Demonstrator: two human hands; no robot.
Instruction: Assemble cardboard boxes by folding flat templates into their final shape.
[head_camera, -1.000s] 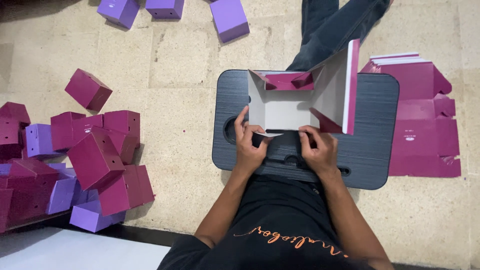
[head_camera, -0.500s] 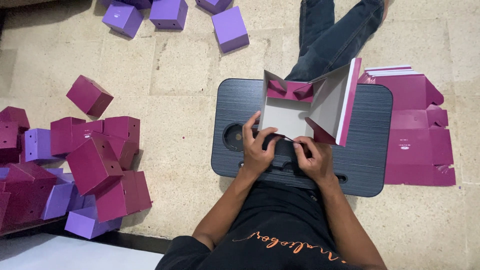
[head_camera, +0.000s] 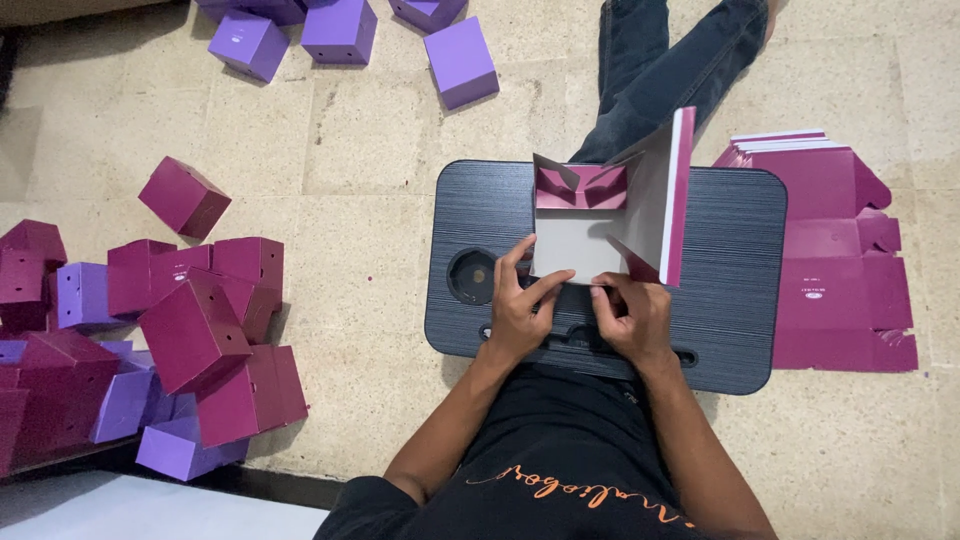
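A half-folded magenta cardboard box (head_camera: 620, 215) with a grey inside stands on a dark lap tray (head_camera: 730, 290). Its far wall and right wall are up; the near flap lies low. My left hand (head_camera: 520, 305) pinches the box's near left edge, fingers spread over the grey panel. My right hand (head_camera: 630, 315) grips the near right corner by the folded flap. Both hands rest at the tray's near side.
A stack of flat magenta box blanks (head_camera: 840, 260) lies right of the tray. A heap of folded magenta and purple boxes (head_camera: 190, 330) sits at left, more purple boxes (head_camera: 340, 30) at the top. My leg (head_camera: 670, 60) stretches beyond the tray.
The box has been turned and folded further, its right wall now upright. Both hands slid along the near edge. The view shifted slightly.
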